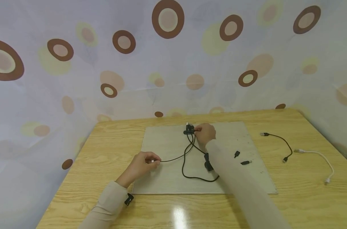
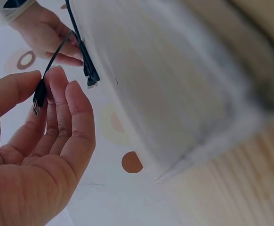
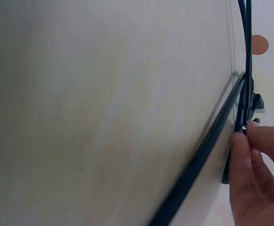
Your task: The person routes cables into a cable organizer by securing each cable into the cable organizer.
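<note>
My left hand (image 1: 142,166) pinches a black USB cable near its plug (image 2: 39,94), between thumb and fingertips, over the left part of the pale board (image 1: 162,184). From there the thin cable (image 1: 173,159) runs up and right to a black cable clip (image 1: 187,132) at the board's far edge. At that clip my right hand (image 1: 205,133) pinches a black cable with thumb and forefinger. Several plugs (image 1: 187,126) stick out behind the clip. In the right wrist view the fingertips are right at the clip strip (image 3: 240,106), partly covering it.
A looped black cable (image 1: 197,178) and a black connector (image 1: 208,165) lie by the right sleeve. Two small black adapters (image 1: 237,154) are on the board's right side. A short black cable (image 1: 282,139) and a white cable (image 1: 322,154) rest on the wooden table (image 1: 305,203).
</note>
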### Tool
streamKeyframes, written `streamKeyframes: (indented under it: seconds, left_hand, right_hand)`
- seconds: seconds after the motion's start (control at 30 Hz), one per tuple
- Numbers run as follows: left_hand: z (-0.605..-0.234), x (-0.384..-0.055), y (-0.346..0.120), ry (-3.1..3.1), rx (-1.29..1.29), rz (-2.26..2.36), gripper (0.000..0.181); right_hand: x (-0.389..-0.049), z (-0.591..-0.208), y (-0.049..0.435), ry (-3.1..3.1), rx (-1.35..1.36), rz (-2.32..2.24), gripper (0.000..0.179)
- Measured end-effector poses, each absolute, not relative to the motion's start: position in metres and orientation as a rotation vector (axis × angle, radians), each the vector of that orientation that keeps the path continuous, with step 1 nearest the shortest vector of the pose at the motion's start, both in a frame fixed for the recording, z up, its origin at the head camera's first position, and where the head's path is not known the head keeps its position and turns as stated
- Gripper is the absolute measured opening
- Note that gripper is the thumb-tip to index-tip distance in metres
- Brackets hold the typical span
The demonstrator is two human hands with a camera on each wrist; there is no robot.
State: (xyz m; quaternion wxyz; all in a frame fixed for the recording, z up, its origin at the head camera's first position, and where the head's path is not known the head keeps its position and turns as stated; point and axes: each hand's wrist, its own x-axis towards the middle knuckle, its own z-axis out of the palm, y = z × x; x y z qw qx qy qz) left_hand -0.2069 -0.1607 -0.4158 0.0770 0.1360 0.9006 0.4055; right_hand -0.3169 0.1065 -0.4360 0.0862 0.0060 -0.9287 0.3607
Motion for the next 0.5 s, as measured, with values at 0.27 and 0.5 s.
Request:
streamKeyframes:
  seconds: [0.27,0.5]
  left_hand:
    - [-0.418,-0.209,-0.162,2.694,0.418,1.227,0.010]
    - [-0.421,-0.210,-0.162,2.690,0.421,1.230,0.010]
  right_hand:
    - [-0.316,-0.429,0.107,-2.858,0.063,0.999,0.016]
    - [-0.326,-0.432,0.112,-2.873,0.084,0.979,0.016]
